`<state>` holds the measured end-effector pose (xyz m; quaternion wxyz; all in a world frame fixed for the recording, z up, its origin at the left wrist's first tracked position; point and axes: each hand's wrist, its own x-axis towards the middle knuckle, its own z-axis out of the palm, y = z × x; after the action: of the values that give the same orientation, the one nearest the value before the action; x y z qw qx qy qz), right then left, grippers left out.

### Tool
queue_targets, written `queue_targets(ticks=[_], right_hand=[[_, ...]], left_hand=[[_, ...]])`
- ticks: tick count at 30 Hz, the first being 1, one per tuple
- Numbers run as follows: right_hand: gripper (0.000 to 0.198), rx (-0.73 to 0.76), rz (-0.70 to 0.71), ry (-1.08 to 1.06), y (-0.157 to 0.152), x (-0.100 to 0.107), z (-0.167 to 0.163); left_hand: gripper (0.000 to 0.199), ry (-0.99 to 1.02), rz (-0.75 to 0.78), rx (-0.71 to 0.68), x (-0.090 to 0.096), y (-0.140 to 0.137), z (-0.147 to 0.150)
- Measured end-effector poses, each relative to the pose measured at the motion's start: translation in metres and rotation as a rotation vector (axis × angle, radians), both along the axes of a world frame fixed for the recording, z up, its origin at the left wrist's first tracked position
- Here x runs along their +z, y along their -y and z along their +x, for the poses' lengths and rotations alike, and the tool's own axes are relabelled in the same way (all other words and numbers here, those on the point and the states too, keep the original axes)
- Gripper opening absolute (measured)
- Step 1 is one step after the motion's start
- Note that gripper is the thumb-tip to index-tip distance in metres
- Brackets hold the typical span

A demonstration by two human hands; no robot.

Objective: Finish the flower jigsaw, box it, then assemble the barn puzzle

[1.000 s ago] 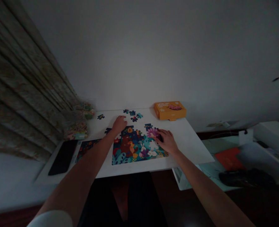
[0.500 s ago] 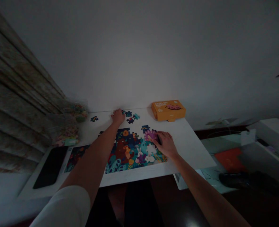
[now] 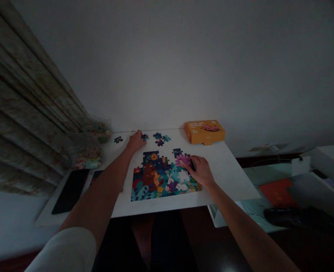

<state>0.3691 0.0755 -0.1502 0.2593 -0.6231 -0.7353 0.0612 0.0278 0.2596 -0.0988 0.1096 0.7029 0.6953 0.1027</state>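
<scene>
The partly assembled jigsaw puzzle [image 3: 155,179], with animals and plants in dark, bright colours, lies on the white table. My right hand [image 3: 201,170] rests at its right side, thumb over the purple part, closed around a small dark puzzle piece [image 3: 193,164] that shows between thumb and fingers. Farther back on the left, my left hand [image 3: 136,141] has its fingertips closed at a puzzle piece [image 3: 145,137]; the grip itself is partly hidden. Several loose pieces [image 3: 159,142] lie just right of it, and another loose piece [image 3: 118,139] lies to its left.
An orange puzzle box [image 3: 205,132] stands at the back right. Clear bags of small colourful things [image 3: 89,155] and a black tablet-like slab [image 3: 70,190] sit at left, by the curtain [image 3: 28,94]. A printed sheet [image 3: 95,176] is partly under my left arm.
My left hand has drawn back leftward from the loose pieces, with one piece now apart at its fingertips. My right hand stays at the puzzle's right side. The view has shifted slightly.
</scene>
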Motion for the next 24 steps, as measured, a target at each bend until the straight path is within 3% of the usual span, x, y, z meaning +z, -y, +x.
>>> queue_targets(ticks=[6,12,18,21,24], right_hand=[[0.056,0.004,0.037,-0.006,-0.001,-0.002,0.001],[0.05,-0.011,0.037,-0.099,-0.003,-0.005,0.004],[0.056,-0.173,0.06,-0.458,-0.003,-0.003,0.01],[0.06,-0.259,0.099,-0.64,0.006,0.006,0.006],[0.056,-0.245,0.073,-0.861,0.028,0.017,-0.016]], left_hand=[[0.037,0.111,0.118,-0.096,0.0,0.043,-0.018],[0.038,0.228,0.289,-0.323,-0.007,0.107,-0.004],[0.033,0.337,0.45,-0.49,-0.009,0.175,0.031],[0.029,0.364,0.533,-0.552,-0.009,0.196,0.046],[0.028,0.402,0.609,-0.576,-0.012,0.209,0.059]])
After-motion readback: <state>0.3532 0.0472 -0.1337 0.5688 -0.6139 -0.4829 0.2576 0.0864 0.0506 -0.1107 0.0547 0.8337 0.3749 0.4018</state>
